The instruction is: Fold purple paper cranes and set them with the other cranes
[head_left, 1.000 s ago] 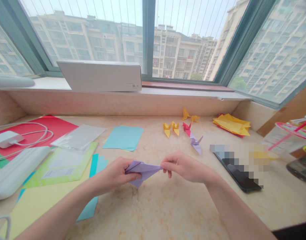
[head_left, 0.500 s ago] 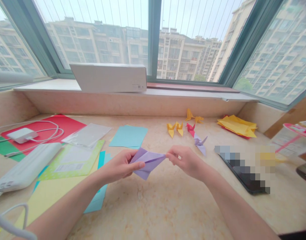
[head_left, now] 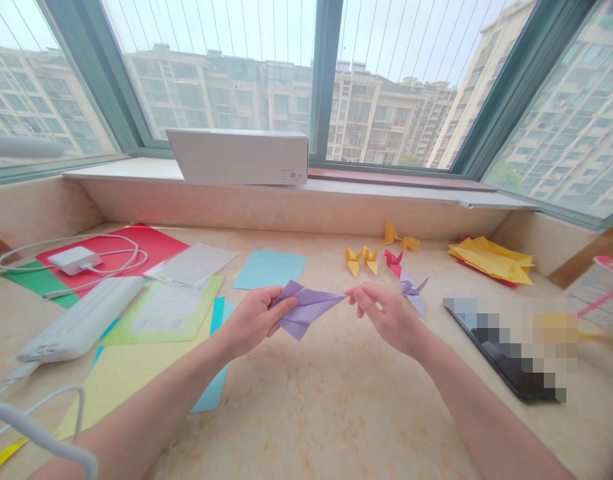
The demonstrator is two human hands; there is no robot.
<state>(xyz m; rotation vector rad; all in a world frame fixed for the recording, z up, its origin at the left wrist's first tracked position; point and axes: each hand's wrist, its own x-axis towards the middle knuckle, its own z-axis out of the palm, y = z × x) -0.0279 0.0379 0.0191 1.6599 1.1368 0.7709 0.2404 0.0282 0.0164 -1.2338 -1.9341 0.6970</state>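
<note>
Mid-frame: left hand (head_left: 253,319) grip pinched shut on purple folded paper (head_left: 306,309), right hand (head_left: 386,313) pinching its pointed tip. Paper held just above tabletop (head_left: 336,400). Finished cranes (head_left: 381,261) behind, upper right of centre.

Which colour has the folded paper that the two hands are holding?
The folded paper is light purple; the head view shows it clearly.

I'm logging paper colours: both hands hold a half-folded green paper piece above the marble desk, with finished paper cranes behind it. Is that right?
Not quite: the half-folded paper piece is purple, not green. The head view shows the left hand and right hand pinching it above the marble desk, with finished paper cranes behind it.
</note>
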